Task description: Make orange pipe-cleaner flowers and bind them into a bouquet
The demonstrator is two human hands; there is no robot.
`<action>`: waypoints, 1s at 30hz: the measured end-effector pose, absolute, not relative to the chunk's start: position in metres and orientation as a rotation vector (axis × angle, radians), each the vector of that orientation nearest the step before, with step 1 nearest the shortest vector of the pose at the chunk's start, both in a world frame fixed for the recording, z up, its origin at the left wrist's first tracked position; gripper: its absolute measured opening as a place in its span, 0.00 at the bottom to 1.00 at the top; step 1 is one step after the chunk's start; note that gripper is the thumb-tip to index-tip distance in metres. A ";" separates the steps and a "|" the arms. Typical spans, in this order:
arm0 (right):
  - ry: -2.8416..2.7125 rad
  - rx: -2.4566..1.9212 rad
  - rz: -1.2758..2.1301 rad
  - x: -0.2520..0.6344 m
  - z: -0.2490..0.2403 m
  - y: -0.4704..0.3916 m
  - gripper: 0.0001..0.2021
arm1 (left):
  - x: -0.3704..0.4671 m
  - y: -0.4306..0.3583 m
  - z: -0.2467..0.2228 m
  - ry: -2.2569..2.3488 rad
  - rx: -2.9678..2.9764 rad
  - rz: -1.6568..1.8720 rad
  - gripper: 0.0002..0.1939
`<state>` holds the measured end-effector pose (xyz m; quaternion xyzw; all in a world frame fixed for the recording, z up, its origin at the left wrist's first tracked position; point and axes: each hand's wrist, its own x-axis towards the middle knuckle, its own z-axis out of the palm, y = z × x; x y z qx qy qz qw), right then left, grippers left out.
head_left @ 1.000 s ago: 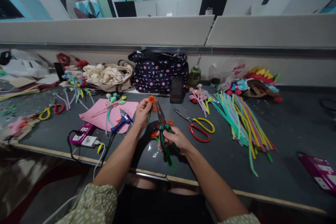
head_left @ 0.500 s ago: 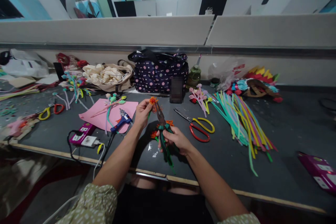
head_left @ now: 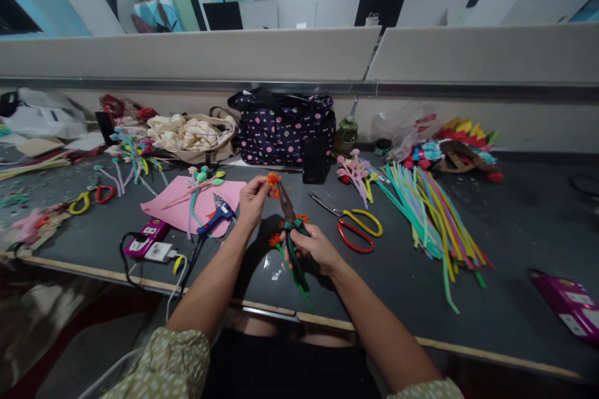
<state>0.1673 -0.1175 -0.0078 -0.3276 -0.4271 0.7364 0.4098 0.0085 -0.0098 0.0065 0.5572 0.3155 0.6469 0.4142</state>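
Between the fingertips of my left hand (head_left: 253, 199) is a small orange pipe-cleaner flower (head_left: 273, 179), held up above the table. My right hand (head_left: 312, 244) is wrapped round the green handles of long-nose pliers (head_left: 287, 207). The pliers' tips point up and meet the right side of the flower; whether they grip it I cannot tell. Below, partly covered by my right hand, more orange flowers (head_left: 275, 240) with green stems lie on the dark table (head_left: 255, 280).
Scissors (head_left: 358, 224) lie to the right, near a bundle of coloured pipe cleaners (head_left: 430, 212). On the left are a blue glue gun (head_left: 219, 218), pink paper (head_left: 161, 201) and a purple power strip (head_left: 148, 238). A phone (head_left: 314, 161) leans on a dotted bag (head_left: 276, 128).
Both hands stay almost in place, with the flower and pliers at nearly the same spot. My left hand has shifted very slightly to the left.
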 end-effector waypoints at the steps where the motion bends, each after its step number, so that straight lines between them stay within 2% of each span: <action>1: -1.075 -0.835 1.847 0.167 -0.007 -0.118 0.20 | 0.008 -0.010 0.007 0.808 1.412 1.640 0.09; 10: -1.053 -0.872 1.797 0.165 -0.006 -0.117 0.20 | 0.008 -0.012 0.010 0.900 1.552 1.666 0.08; 22: -1.054 -0.851 1.849 0.166 -0.006 -0.117 0.22 | 0.015 -0.011 0.007 0.841 1.351 1.648 0.10; 30: -0.997 -0.777 1.893 0.165 -0.010 -0.117 0.21 | 0.013 -0.010 0.007 0.732 1.015 1.562 0.12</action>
